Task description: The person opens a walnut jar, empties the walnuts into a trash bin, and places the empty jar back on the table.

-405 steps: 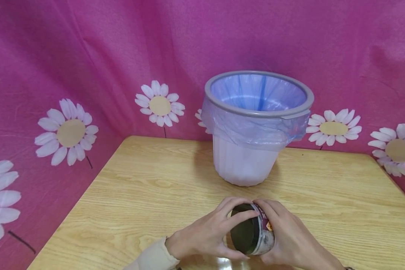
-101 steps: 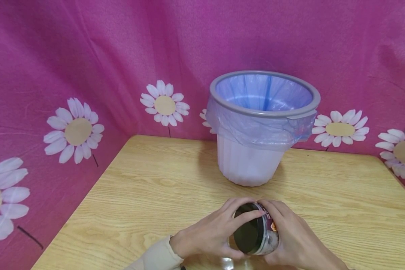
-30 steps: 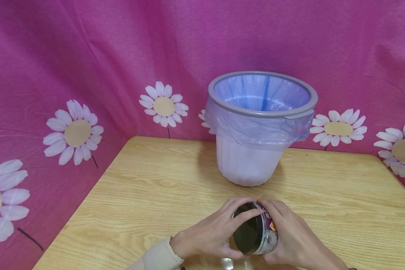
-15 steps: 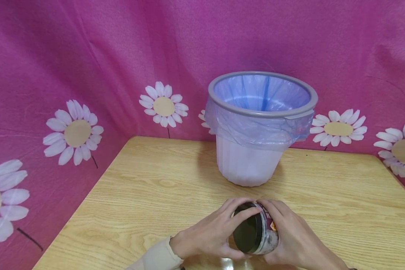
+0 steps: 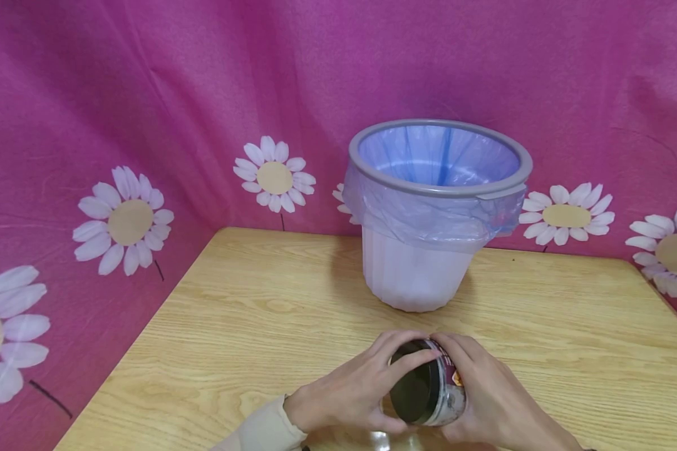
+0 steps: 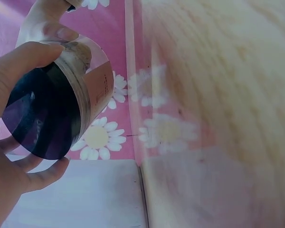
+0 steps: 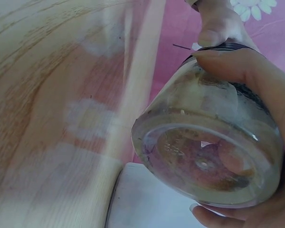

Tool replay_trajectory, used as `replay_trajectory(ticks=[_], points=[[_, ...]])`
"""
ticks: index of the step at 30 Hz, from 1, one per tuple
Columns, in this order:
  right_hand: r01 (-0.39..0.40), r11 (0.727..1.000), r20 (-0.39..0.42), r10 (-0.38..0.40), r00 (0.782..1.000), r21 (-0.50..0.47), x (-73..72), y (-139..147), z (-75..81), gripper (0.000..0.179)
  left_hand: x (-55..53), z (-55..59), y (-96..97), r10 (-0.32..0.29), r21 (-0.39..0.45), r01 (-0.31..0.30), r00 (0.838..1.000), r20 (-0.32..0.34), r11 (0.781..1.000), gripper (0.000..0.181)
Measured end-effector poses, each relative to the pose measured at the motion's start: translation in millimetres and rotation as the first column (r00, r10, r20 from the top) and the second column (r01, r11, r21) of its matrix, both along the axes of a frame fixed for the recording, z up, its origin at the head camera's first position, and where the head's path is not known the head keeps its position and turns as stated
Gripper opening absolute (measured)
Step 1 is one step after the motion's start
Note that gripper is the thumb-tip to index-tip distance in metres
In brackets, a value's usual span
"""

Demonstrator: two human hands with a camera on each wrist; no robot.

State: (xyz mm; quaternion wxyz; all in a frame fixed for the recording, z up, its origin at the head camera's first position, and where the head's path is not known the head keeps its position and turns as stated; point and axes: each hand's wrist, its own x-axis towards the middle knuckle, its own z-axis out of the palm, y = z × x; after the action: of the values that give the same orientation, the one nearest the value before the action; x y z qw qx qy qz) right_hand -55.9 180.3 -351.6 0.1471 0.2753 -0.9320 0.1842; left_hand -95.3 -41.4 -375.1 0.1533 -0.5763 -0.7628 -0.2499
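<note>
Both hands hold a clear jar with a dark lid and a maroon label, tipped on its side with the lid to the left. My left hand [image 5: 355, 388] spreads its curled fingers and thumb round the rim of the dark lid [image 5: 414, 388]. Gripping the jar [image 5: 451, 401] by its body from the other side is my right hand [image 5: 490, 394]. In the left wrist view the lid [image 6: 42, 116] faces the camera, with the label [image 6: 99, 85] behind it. The right wrist view shows the clear base of the jar [image 7: 199, 161]; no contents are visible through it.
A white bin [image 5: 414, 275] with a grey rim and a blue bag liner [image 5: 428, 216] stands beyond the hands, toward the back of the wood-grain table [image 5: 248, 326]. A pink daisy-printed cloth [image 5: 191, 94] hangs behind and at the left. Reflections show on the glossy tabletop.
The grip on the jar looks the same throughout, the lid still on. Compared with the earliest frame, the bin, hands and backdrop all sit slightly further right in the head view.
</note>
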Motion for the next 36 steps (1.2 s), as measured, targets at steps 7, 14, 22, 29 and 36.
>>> replay_trajectory(ticks=[7,14,22,29,36], points=[[0.001,1.000,-0.003,-0.001,1.000,0.003,0.5,-0.1,-0.6,0.103,0.1,-1.6,0.2,-0.010,-0.016,0.011,1.000,0.010,1.000,0.106],[-0.005,1.000,-0.049,0.005,0.999,0.004,0.2,-0.2,-2.0,0.105,0.9,-1.1,0.1,0.002,-0.027,-0.001,1.000,0.023,1.000,0.107],[-0.011,1.000,-0.032,0.011,0.999,-0.005,-0.5,0.1,0.2,0.103,-0.9,3.4,-4.0,0.026,-0.064,-0.023,0.998,0.060,0.998,0.109],[-0.008,1.000,-0.019,0.008,1.000,-0.008,-0.4,0.1,0.1,0.102,-1.1,2.7,-4.6,0.022,-0.052,-0.019,0.998,0.058,0.998,0.107],[-0.010,1.000,-0.032,0.010,0.999,-0.003,-0.4,0.4,-0.8,0.104,-0.5,1.9,-3.8,0.040,-0.068,-0.035,0.997,0.070,0.997,0.110]])
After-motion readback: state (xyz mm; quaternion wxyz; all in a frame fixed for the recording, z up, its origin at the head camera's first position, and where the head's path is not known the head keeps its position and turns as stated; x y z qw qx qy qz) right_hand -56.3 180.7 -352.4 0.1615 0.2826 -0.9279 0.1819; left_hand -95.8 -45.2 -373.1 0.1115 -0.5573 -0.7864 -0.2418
